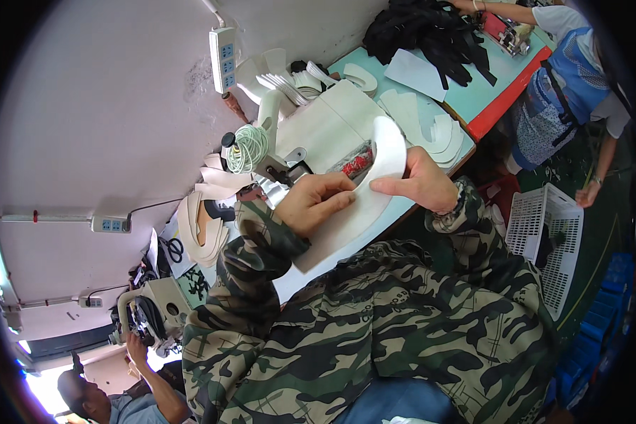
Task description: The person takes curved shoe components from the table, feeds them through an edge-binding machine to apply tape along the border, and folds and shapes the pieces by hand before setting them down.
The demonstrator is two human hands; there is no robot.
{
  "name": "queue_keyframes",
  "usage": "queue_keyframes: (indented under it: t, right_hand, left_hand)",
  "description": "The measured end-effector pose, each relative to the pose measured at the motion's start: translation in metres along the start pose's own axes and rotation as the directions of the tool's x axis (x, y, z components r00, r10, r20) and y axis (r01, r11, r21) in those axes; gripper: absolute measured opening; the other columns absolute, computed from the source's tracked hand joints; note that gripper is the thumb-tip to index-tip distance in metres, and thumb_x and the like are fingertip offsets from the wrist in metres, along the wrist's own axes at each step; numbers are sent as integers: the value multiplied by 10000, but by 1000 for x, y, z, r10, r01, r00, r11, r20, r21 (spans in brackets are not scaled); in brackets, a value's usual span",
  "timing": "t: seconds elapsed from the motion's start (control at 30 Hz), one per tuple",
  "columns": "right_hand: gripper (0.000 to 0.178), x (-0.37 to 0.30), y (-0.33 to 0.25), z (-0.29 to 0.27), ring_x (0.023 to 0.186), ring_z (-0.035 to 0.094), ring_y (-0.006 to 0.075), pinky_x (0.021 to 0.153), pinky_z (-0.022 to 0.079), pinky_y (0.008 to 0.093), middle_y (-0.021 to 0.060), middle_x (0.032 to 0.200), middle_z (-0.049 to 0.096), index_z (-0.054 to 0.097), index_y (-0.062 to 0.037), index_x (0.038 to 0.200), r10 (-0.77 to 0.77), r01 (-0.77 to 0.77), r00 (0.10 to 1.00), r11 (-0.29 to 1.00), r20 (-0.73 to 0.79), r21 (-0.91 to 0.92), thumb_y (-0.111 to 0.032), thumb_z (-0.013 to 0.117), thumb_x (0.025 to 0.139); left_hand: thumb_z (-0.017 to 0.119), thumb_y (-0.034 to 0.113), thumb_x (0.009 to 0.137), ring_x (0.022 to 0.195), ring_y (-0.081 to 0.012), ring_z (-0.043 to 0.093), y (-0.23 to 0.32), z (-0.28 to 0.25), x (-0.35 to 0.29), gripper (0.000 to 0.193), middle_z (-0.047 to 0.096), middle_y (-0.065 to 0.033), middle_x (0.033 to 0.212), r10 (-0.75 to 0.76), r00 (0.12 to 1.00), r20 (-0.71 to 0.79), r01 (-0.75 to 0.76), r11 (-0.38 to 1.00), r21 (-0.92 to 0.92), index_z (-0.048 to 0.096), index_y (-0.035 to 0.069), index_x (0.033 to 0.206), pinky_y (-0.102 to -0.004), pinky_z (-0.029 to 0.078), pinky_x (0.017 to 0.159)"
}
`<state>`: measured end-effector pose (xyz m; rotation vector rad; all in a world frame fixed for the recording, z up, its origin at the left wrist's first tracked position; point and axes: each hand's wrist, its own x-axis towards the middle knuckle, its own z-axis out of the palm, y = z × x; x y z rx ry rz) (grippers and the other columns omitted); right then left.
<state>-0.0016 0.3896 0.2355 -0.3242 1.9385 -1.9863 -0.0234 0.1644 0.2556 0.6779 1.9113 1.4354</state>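
A curved white piece of sheet material (391,147) is held in front of me, wide at its lower left end and bending up to a rounded tip. My left hand (314,203) pinches its near side with thumb and bent fingers. On the other side, my right hand (427,182) grips the edge, its thumb lying on top. Behind the piece, a red-and-grey item in clear wrapping (355,161) rests on the work table (332,120). A sewing machine (267,120) with a coil of pale green cord (250,150) stands just beyond my left hand.
Stacked curved white pieces (442,138) lie at the right of the table, more (199,230) at the left. Black strips (427,35) are heaped at the back. A white plastic basket (562,261) stands on the floor at right. Two people (565,85) (116,403) work nearby.
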Motion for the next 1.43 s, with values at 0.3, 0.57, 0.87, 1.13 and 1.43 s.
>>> queue_keyframes:
  t: [0.3,0.57,0.87,1.13,1.43]
  right_hand:
    - [224,7,-3,3,782,574,116,726,457,258,64,851,636,626,-11,925,-93,92,996,993,9,77,-136,672,744]
    - [189,2,10,1,769,570,110,724,456,257,51,818,636,635,-9,899,-97,98,995,992,-23,78,-115,661,745]
    - [206,-6,47,-22,711,517,57,632,423,206,27,776,588,587,23,931,-113,212,890,960,-442,182,-141,606,807]
    - [212,26,170,-50,603,562,106,552,450,226,51,723,598,573,-1,879,417,17,549,861,-725,509,-182,630,783]
    - [481,-31,212,0,722,586,271,708,495,361,74,788,604,535,-52,1057,641,118,432,658,-634,744,-406,648,751]
  left_hand:
    - [416,267,934,740,-56,475,-19,-11,12,296,529,-2,853,-73,950,303,206,875,-437,514,-6,993,-211,391,679]
    - [444,304,918,560,-22,373,-31,3,25,228,420,72,662,-158,939,304,306,786,-537,510,106,825,-171,296,489]
    - [556,125,734,671,-321,583,-7,11,75,132,578,-147,679,52,980,191,-168,729,664,577,98,861,-423,443,587]
    - [435,213,808,1079,-195,479,-67,21,229,233,590,-25,1010,-186,929,319,-354,-200,914,591,177,976,-510,207,1009]
    - [743,374,598,1008,-223,473,-190,121,183,605,506,-63,1068,-225,904,364,-279,335,900,514,96,1084,-450,293,909]
